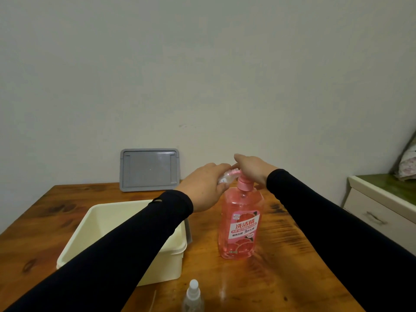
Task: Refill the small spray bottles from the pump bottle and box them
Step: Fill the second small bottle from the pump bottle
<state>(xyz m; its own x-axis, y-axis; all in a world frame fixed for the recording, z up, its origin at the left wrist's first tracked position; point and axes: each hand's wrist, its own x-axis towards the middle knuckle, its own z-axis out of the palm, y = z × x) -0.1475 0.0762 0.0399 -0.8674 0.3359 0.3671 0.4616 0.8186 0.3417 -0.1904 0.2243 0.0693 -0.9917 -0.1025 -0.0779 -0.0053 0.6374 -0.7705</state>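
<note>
Wooden table held a cream box at 9 o'clock of the pink pump bottle, which stood upright mid-table. Grey lid leaned on the wall at 11 o'clock. Right hand lay on the pump head, fingers fairly straight. Left hand gripped a small spray bottle tilted at the nozzle. Second spray bottle stood upright at 6 o'clock.

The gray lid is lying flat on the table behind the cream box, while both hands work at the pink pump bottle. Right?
Not quite: the head view shows the gray lid standing propped against the wall, not lying flat. The rest holds.
</note>
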